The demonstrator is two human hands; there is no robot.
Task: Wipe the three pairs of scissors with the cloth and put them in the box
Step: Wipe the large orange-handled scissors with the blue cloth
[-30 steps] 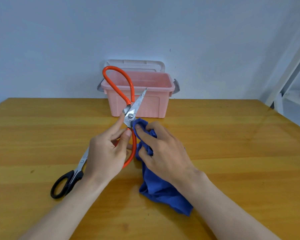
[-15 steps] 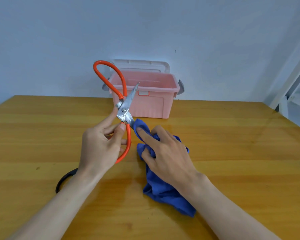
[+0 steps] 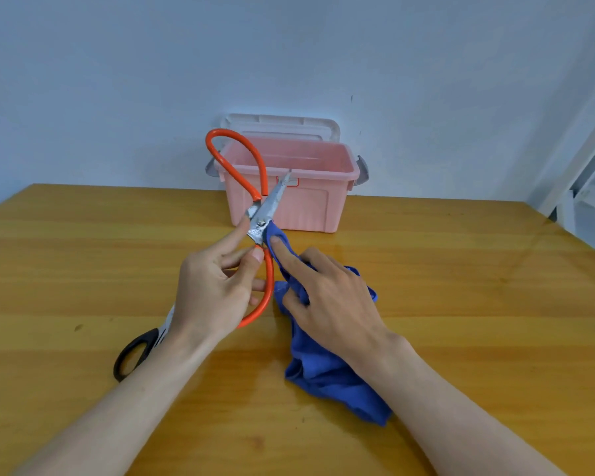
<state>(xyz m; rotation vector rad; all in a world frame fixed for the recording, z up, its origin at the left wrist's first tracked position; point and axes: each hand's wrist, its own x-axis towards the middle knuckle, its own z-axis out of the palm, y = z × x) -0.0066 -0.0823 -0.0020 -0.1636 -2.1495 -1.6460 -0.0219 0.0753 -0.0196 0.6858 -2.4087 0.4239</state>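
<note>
My left hand grips the orange-handled scissors near the pivot, blades pointing up and right toward the box. My right hand holds the blue cloth and presses a fold of it with the forefinger against the blades by the pivot. The rest of the cloth trails on the wooden table. A pair of black-handled scissors lies on the table under my left wrist, mostly hidden. The open pink box stands at the back middle. Its inside is not visible from here.
The box's white lid leans behind it against the pale wall. A white frame or shelf stands past the table's right edge.
The orange scissors and both hands have shifted slightly right relative to the box as the view moved. The cloth fold stays pressed at the pivot.
</note>
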